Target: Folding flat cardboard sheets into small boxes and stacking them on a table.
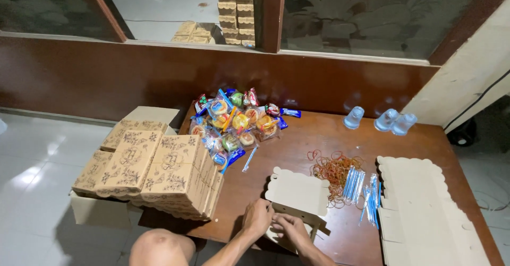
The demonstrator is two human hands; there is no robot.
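Both hands work at the near counter (319, 138) edge: the left grip (258, 218) and right grip (288, 228) each pinch the lower flaps of a half-folded pale cardboard box (297, 192) standing just beyond them. Left of it sits a big carton stacked with finished printed boxes (154, 170); right lies a pile of flat box blanks (419, 207). Farther back: wrapped snacks (236, 122), rubber bands (332, 170), blue-wrapped straws (358, 189), three water cups (385, 120).

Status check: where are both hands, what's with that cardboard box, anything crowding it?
Left hand and right hand both gripping the half-folded cardboard box at the table's near edge. Rubber bands and wrapped straws lie just right of it.
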